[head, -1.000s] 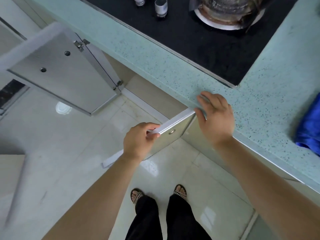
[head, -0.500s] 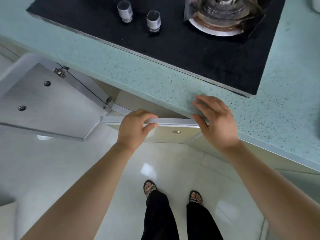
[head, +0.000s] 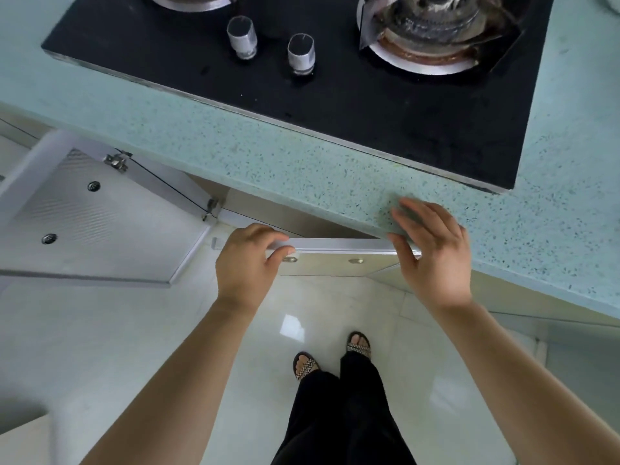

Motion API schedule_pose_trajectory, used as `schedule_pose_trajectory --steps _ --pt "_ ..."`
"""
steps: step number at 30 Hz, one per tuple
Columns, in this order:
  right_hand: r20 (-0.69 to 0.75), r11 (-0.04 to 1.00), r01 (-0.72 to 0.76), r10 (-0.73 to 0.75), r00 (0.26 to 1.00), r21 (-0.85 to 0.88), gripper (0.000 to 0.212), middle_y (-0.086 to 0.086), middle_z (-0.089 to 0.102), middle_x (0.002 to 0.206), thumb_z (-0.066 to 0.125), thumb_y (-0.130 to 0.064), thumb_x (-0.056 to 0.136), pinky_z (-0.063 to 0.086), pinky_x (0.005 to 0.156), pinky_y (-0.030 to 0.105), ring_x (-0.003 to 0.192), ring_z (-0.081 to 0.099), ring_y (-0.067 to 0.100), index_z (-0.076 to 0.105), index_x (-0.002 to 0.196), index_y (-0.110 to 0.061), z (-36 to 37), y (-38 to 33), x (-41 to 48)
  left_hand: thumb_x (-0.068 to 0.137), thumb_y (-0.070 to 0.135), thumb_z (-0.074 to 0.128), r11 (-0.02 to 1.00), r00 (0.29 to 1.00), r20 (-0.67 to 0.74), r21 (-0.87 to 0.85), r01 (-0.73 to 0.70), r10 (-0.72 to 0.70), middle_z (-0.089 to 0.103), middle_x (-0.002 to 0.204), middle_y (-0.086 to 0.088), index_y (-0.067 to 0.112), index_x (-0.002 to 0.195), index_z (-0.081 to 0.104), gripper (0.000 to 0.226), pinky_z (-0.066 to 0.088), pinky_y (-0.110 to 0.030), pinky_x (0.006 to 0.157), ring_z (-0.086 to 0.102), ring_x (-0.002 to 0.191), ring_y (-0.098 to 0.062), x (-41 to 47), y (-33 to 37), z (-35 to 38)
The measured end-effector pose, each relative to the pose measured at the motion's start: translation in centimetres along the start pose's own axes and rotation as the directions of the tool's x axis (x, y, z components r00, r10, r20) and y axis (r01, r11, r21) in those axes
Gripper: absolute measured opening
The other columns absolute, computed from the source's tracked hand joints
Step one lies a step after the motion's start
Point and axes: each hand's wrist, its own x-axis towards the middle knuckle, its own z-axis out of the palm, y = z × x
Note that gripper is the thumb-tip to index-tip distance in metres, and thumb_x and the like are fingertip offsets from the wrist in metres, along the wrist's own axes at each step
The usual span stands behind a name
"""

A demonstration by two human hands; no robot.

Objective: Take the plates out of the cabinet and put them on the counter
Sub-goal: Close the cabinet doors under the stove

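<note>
No plates are in view. Below the pale green speckled counter (head: 302,169) the left cabinet door (head: 100,226) stands wide open. My left hand (head: 248,263) grips the top edge of the right cabinet door (head: 342,246), which sits nearly flush under the counter edge. My right hand (head: 432,253) rests with spread fingers on the counter edge, its fingertips over the same door's top edge. The counter overhang hides the cabinet interior.
A black gas hob (head: 335,78) with two silver knobs (head: 268,45) and a burner (head: 432,31) is set into the counter. The glossy tiled floor (head: 100,347) and my feet in sandals (head: 332,354) are below.
The right cabinet door has swung from angled outward to nearly flush with the counter front, with my left hand on its edge. The view has tilted up over the hob.
</note>
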Motion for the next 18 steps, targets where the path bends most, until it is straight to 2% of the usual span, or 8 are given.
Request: schedule_pose_trajectory --steps 8,15,18 --pt "-0.003 1.000 0.002 -0.002 1.000 0.012 0.025 0.001 0.064 0.120 0.060 -0.023 0.087 0.046 0.086 0.036 0.112 0.055 0.023 0.067 0.110 -0.015 0.2 0.1 0.0 0.067 0.022 0.081 0.956 0.952 -0.195 -0.223 0.190 -0.235 0.063 0.099 -0.001 0.018 0.089 0.070 0.025 0.038 -0.019 0.082 0.057 0.098 -0.021 1.6 1.2 1.9" --pt "0.098 0.998 -0.058 0.055 0.994 0.029 0.030 0.001 0.061 0.124 0.054 -0.030 0.088 0.043 0.087 0.038 0.117 0.048 0.022 0.065 0.112 -0.016 -0.5 -0.3 0.3 0.066 0.028 0.081 0.872 0.875 -0.181 -0.306 0.383 -0.448 0.053 0.110 0.002 0.024 0.095 0.067 0.033 0.033 -0.015 0.078 0.051 0.105 -0.016 2.6 3.2 1.8" --pt "0.210 0.994 -0.099 0.089 0.974 0.038 0.037 0.003 0.058 0.127 0.050 -0.036 0.087 0.041 0.091 0.041 0.120 0.043 0.023 0.063 0.114 -0.015 -1.3 -0.8 0.7 0.071 0.031 0.077 0.880 0.884 -0.119 -0.220 0.420 -0.452 0.052 0.115 0.002 0.025 0.103 0.064 0.035 0.036 -0.022 0.076 0.049 0.109 -0.019 2.3 3.4 1.2"
